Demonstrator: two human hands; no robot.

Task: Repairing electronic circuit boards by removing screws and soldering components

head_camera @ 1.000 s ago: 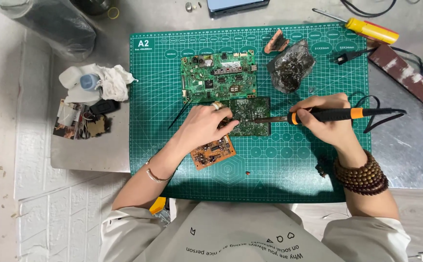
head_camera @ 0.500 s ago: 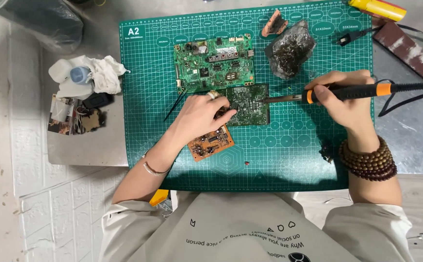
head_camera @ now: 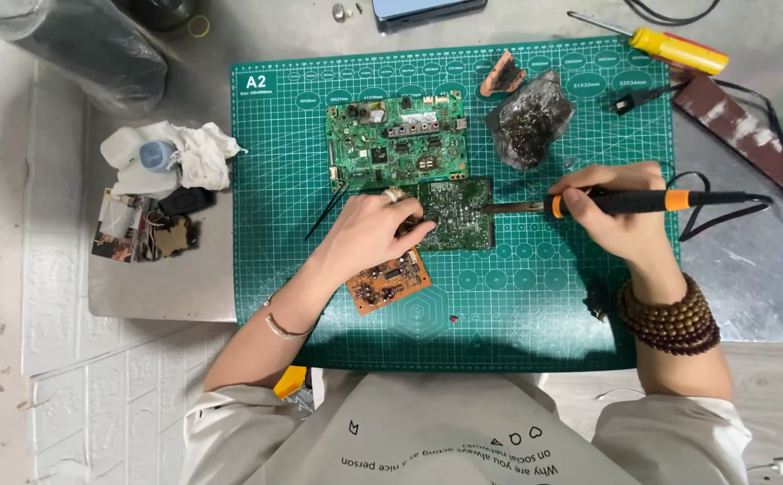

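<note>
My left hand (head_camera: 369, 235) rests with its fingers on the left edge of a small dark green circuit board (head_camera: 452, 214) in the middle of the green cutting mat (head_camera: 535, 305). My right hand (head_camera: 614, 208) grips a black and orange soldering iron (head_camera: 629, 202), whose metal tip touches the right edge of that board. A larger green circuit board (head_camera: 397, 142) lies just behind it. An orange circuit board (head_camera: 389, 281) lies under my left wrist, toward me.
A bag of dark parts (head_camera: 530, 119) and a brown scrap (head_camera: 501, 75) sit at the mat's far side. A yellow screwdriver (head_camera: 670, 47) lies at the far right. White cloth with a bottle (head_camera: 168, 156) and small items (head_camera: 144, 229) are left of the mat.
The soldering iron's tip has stayed at the small board's right edge while my right hand shifted slightly. My left hand keeps holding the board. The camera view has shifted a little.
</note>
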